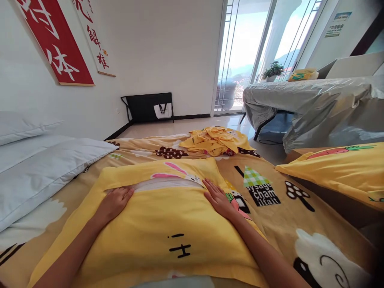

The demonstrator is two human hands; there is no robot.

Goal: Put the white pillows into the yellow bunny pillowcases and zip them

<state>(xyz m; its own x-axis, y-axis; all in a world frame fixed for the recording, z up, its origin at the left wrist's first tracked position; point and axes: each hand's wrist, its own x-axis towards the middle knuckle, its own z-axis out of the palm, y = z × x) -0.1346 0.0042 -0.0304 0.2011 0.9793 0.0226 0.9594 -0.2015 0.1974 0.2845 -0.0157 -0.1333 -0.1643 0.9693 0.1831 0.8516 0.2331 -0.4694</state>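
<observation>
A yellow pillowcase [150, 224] with a pillow inside lies flat in front of me on the bed. Black letters reading "Hi" and a rabbit with pink ears are printed on it. Across its upper part runs a gap, where the white pillow [168, 184] shows. My left hand [118, 202] rests palm down at the left end of this gap, fingertips by the fabric edge and partly hidden. At the gap's right end lies my right hand [218, 199], its fingers stretched out over the pillowcase edge near the rabbit's face.
Crumpled yellow fabric [217, 140] lies at the bed's far edge. White pillows [51, 164] are on the left. Another yellow pillow [339, 168] with a carrot print sits at the right. Beyond stands a table under a silvery cover [300, 90].
</observation>
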